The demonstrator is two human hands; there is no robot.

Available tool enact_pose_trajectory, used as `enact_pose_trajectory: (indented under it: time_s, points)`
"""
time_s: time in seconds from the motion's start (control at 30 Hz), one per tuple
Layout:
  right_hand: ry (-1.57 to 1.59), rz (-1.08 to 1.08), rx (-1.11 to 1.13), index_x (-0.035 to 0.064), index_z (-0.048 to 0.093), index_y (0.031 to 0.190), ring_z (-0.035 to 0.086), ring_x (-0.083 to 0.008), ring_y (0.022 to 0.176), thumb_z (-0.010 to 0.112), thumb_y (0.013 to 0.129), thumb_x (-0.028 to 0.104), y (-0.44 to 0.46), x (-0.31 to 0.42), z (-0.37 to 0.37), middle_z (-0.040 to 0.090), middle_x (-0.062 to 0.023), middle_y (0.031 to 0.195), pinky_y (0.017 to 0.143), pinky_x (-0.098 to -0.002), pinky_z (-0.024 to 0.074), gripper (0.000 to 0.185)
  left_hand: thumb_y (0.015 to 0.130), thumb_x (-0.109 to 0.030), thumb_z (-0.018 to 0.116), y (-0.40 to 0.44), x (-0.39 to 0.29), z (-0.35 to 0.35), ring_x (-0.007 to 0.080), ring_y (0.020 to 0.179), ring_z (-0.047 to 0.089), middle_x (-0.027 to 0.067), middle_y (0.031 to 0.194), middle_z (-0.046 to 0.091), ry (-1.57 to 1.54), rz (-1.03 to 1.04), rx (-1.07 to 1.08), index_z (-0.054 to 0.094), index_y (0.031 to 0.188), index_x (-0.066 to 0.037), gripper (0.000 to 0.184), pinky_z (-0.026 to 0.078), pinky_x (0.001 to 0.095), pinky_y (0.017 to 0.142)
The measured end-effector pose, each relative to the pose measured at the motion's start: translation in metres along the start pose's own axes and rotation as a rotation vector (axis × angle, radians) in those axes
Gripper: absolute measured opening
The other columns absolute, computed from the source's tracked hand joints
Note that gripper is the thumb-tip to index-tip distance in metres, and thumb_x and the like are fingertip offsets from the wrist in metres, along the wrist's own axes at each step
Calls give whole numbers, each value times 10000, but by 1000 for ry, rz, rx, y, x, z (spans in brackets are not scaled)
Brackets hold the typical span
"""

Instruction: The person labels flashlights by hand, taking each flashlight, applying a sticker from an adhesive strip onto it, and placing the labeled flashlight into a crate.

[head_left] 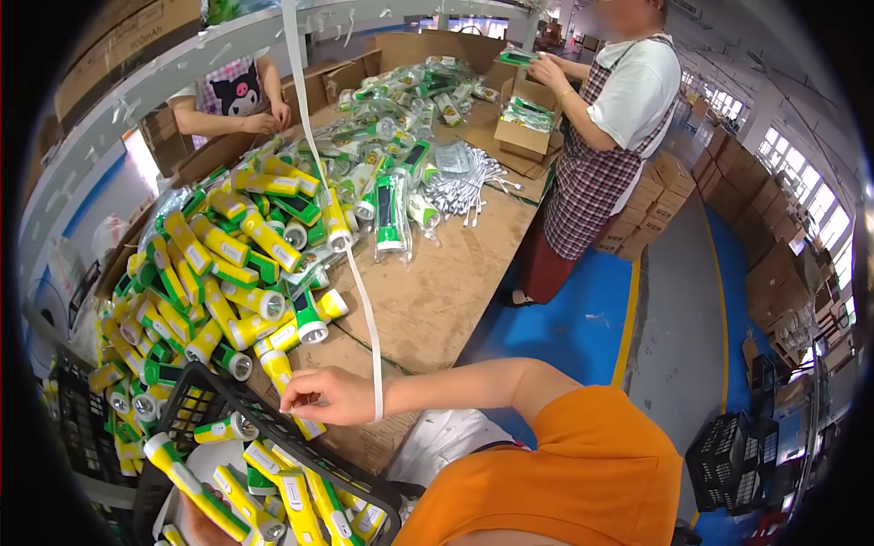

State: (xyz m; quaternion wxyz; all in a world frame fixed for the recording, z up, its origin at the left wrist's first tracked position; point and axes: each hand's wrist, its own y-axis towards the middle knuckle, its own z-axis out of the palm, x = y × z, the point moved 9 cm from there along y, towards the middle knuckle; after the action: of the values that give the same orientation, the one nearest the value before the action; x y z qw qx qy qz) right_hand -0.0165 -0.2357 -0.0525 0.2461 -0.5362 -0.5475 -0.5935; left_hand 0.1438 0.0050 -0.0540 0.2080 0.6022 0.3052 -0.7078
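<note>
because it looks like light, hard, smooth plastic, the torch [193, 484] should suit a firm mid-barrel grip, where the left hand [198, 525] holds it over the crate [314, 452], while the right hand [330, 397], loosely curled above the surface [437, 309], seems empty.

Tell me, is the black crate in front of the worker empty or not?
Not empty: yellow-and-green flashlights lie jumbled inside the black crate. How deep they go, I cannot tell.
</note>
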Motion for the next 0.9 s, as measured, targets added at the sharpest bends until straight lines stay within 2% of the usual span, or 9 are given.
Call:
enact_pose_trajectory:
  time_s: [0.27, 0.3, 0.33, 0.43, 0.5, 0.57, 0.63, 0.73, 0.9]
  points:
    - [69, 37, -13, 18, 578, 923, 561, -91, 760, 596, 811, 39, 0, -3, 7, 580, -36, 837, 683, -244, 468, 115, 828, -463, 595, -10, 18, 22, 283, 1206, 448, 147, 1305, 474, -219, -176, -17, 443, 1314, -226, 561, 313, 409, 1021]
    - [93, 95, 31, 25, 579, 950, 558, -82, 784, 590, 829, 45, 1, -6, 13, 586, -26, 867, 707, -238, 464, 123, 916, -345, 484, 5, 23, 22, 251, 1022, 545, 119, 1215, 522, -450, -47, 33, 423, 1289, -73, 465, 431, 364, 880]
    - [87, 105, 4, 37, 581, 956, 552, -70, 784, 589, 836, 54, 0, -14, 16, 588, -12, 849, 708, -234, 465, 121, 933, -266, 466, 5, 33, 9, 193, 991, 537, 44, 1136, 539, -415, -10, -1, 416, 1271, -67, 395, 450, 379, 850]
    - [175, 131, -17, 43, 567, 967, 553, -75, 804, 613, 841, 80, 3, -23, 20, 571, -3, 853, 722, -229, 470, 139, 937, -170, 441, 10, 33, 14, 170, 1082, 513, 57, 1186, 533, -328, 9, -18, 399, 1295, -35, 385, 404, 314, 941]
    - [170, 174, 32, 43, 555, 967, 573, -89, 836, 631, 820, 47, 8, -19, 26, 580, -13, 866, 756, -242, 484, 166, 935, -183, 450, 8, 25, 25, 177, 1063, 531, 66, 1177, 545, -380, 35, 70, 407, 1286, -31, 384, 423, 326, 921]
    - [300, 158, 74, 42, 541, 987, 583, -94, 815, 635, 799, -5, 20, -18, 39, 585, -23, 890, 750, -232, 485, 215, 942, -225, 447, 8, 23, 33, 188, 1026, 551, 88, 1185, 541, -545, -6, 67, 393, 1295, -47, 399, 438, 321, 896]
    - [419, 250, 174, 39, 486, 1024, 579, -105, 814, 640, 783, -39, 32, -21, 58, 583, -56, 888, 738, -235, 485, 297, 940, -271, 463, 10, 24, 44, 204, 981, 566, 96, 1162, 540, -797, -104, 212, 397, 1275, -54, 405, 462, 320, 853]
    - [490, 333, 311, 52, 422, 1081, 576, -110, 806, 640, 780, -43, 45, -7, 82, 583, -63, 878, 746, -237, 482, 384, 912, -316, 520, 8, 24, 47, 236, 893, 582, 100, 1002, 578, -636, -28, 50, 463, 1183, -47, 386, 494, 328, 789]
    - [642, 321, 407, 65, 390, 1102, 565, -106, 839, 638, 795, -31, 59, 11, 111, 580, -56, 928, 751, -235, 462, 406, 922, -299, 501, 7, 35, 50, 241, 897, 589, 132, 1008, 583, -728, -119, -1, 469, 1169, -15, 377, 490, 347, 827]
